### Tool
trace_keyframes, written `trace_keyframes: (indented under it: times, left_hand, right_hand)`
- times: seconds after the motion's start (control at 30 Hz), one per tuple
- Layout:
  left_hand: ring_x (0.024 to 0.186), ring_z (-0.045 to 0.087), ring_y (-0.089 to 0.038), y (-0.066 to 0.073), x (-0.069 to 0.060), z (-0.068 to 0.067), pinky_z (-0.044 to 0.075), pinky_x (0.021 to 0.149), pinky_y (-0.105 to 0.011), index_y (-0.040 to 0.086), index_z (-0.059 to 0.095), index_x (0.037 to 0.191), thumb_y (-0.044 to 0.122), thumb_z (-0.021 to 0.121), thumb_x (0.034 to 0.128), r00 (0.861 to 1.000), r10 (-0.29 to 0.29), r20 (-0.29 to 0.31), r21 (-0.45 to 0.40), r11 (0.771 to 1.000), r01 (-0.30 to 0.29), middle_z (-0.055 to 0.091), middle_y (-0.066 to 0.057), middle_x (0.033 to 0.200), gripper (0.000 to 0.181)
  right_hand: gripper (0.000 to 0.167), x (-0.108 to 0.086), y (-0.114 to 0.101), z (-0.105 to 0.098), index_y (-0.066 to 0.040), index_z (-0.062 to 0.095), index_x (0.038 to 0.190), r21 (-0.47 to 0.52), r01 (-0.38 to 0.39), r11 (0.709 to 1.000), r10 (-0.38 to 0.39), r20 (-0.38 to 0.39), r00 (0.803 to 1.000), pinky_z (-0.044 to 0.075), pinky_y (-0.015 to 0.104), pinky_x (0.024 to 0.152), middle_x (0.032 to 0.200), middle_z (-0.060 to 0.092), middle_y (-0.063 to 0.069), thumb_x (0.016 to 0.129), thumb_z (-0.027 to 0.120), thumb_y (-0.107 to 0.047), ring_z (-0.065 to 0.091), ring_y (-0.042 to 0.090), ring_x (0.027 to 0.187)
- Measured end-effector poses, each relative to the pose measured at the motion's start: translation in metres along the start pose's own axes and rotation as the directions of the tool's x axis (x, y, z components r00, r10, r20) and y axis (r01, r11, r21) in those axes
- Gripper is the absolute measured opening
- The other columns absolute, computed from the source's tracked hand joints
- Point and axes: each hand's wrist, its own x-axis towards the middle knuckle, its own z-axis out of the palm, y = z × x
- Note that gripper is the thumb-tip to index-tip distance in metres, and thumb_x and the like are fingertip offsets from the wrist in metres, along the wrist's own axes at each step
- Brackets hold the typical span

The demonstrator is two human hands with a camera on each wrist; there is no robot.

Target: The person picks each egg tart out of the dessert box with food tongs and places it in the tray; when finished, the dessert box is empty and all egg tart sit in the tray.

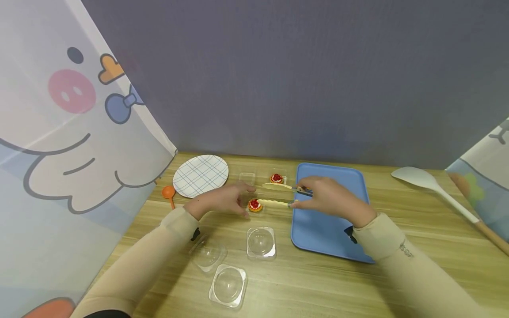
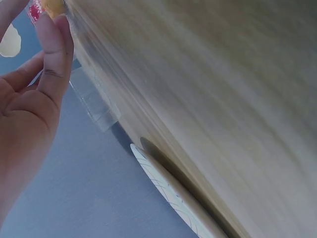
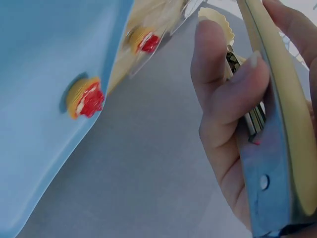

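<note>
My right hand (image 1: 328,196) grips a pair of tongs (image 3: 267,183) with cream scalloped tips (image 1: 274,203); the two arms stand apart. The lower tip reaches the edge of a red-topped tart (image 1: 256,205) in a clear container. Beside that tart is my left hand (image 1: 230,198), fingers spread and slightly bent; in the left wrist view the hand (image 2: 29,99) shows nothing gripped, though contact with the container cannot be told. Another tart (image 1: 276,178) sits in a clear container farther back. The right wrist view shows a tart (image 3: 86,98) on the blue tray (image 3: 44,124).
A checked plate (image 1: 200,176) and orange spoon (image 1: 169,192) lie at the left. Clear plastic pieces (image 1: 260,242) (image 1: 228,285) are near the front, and an empty clear container (image 1: 247,178) is behind my left hand. A large white spoon (image 1: 417,177) lies right of the tray.
</note>
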Motion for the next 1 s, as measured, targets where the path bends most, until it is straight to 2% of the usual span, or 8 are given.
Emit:
trace_keyframes:
  times: [0.1, 0.3, 0.47, 0.57, 0.73, 0.87, 1.0]
  left_hand:
    - [0.122, 0.065, -0.021, -0.001, 0.001, 0.001, 0.054, 0.11, -0.038, 0.003, 0.053, 0.154, 0.034, 0.092, 0.0827, 1.0, 0.003, -0.001, 0.004, 1.0, -0.003, 0.057, -0.014, 0.157, 0.088]
    - [0.097, 0.067, -0.01, -0.001, 0.0, 0.0, 0.056, 0.092, -0.027, 0.004, 0.057, 0.149, 0.032, 0.093, 0.0824, 1.0, -0.005, 0.008, -0.041, 0.999, 0.006, 0.062, -0.01, 0.14, 0.081]
    - [0.09, 0.062, -0.007, 0.001, 0.0, 0.0, 0.053, 0.089, -0.027, 0.004, 0.059, 0.145, 0.033, 0.094, 0.0821, 1.0, -0.008, 0.008, -0.038, 0.999, 0.008, 0.063, -0.006, 0.12, 0.077]
    - [0.088, 0.063, -0.007, 0.003, 0.0, 0.0, 0.053, 0.088, -0.028, 0.004, 0.055, 0.149, 0.032, 0.093, 0.0826, 0.999, -0.027, 0.018, -0.055, 0.998, 0.028, 0.062, -0.005, 0.12, 0.082]
    - [0.086, 0.063, -0.005, 0.004, 0.0, 0.0, 0.054, 0.088, -0.026, 0.002, 0.053, 0.152, 0.031, 0.093, 0.0826, 0.999, -0.027, 0.019, -0.039, 0.999, 0.028, 0.062, -0.007, 0.124, 0.085]
    - [0.087, 0.062, -0.005, 0.004, 0.0, 0.0, 0.053, 0.088, -0.026, 0.002, 0.055, 0.149, 0.031, 0.093, 0.0822, 1.0, -0.018, 0.012, -0.019, 1.0, 0.018, 0.062, -0.007, 0.121, 0.082]
    - [0.087, 0.062, -0.005, 0.004, 0.001, 0.0, 0.053, 0.088, -0.025, 0.001, 0.056, 0.148, 0.031, 0.093, 0.0819, 1.0, -0.015, 0.005, -0.018, 1.0, 0.015, 0.062, -0.006, 0.122, 0.082]
  right_hand:
    - [0.044, 0.006, -0.006, 0.001, -0.014, 0.072, 0.11, 0.001, 0.012, 1.0, -0.012, 0.026, 1.0, 0.05, 0.036, 0.075, 0.098, 0.07, 0.0, 0.09, 0.083, -0.051, 0.058, 0.014, 0.084]
    - [0.041, 0.017, -0.016, 0.004, -0.013, 0.072, 0.108, -0.019, 0.057, 0.998, -0.056, 0.058, 0.997, 0.048, 0.033, 0.073, 0.095, 0.07, -0.001, 0.089, 0.085, -0.047, 0.055, 0.013, 0.081]
    - [0.045, 0.024, -0.024, 0.005, -0.012, 0.076, 0.116, -0.041, 0.083, 0.996, -0.079, 0.081, 0.994, 0.051, 0.033, 0.074, 0.105, 0.075, 0.0, 0.087, 0.087, -0.045, 0.058, 0.012, 0.081]
    - [0.047, 0.028, -0.029, 0.004, -0.011, 0.076, 0.12, -0.064, 0.089, 0.994, -0.082, 0.108, 0.991, 0.057, 0.037, 0.079, 0.113, 0.077, 0.002, 0.087, 0.087, -0.044, 0.065, 0.013, 0.087]
    - [0.043, 0.035, -0.038, -0.001, -0.011, 0.076, 0.114, -0.117, 0.12, 0.986, -0.102, 0.151, 0.983, 0.06, 0.038, 0.079, 0.108, 0.076, 0.004, 0.088, 0.087, -0.043, 0.071, 0.016, 0.088]
    - [0.04, 0.04, -0.041, -0.006, -0.011, 0.074, 0.109, -0.145, 0.127, 0.981, -0.099, 0.186, 0.977, 0.057, 0.036, 0.075, 0.101, 0.073, 0.002, 0.087, 0.088, -0.042, 0.065, 0.014, 0.081]
    - [0.036, 0.044, -0.044, -0.011, -0.011, 0.071, 0.097, -0.152, 0.127, 0.98, -0.093, 0.21, 0.973, 0.048, 0.032, 0.067, 0.088, 0.064, -0.001, 0.086, 0.089, -0.039, 0.053, 0.013, 0.072]
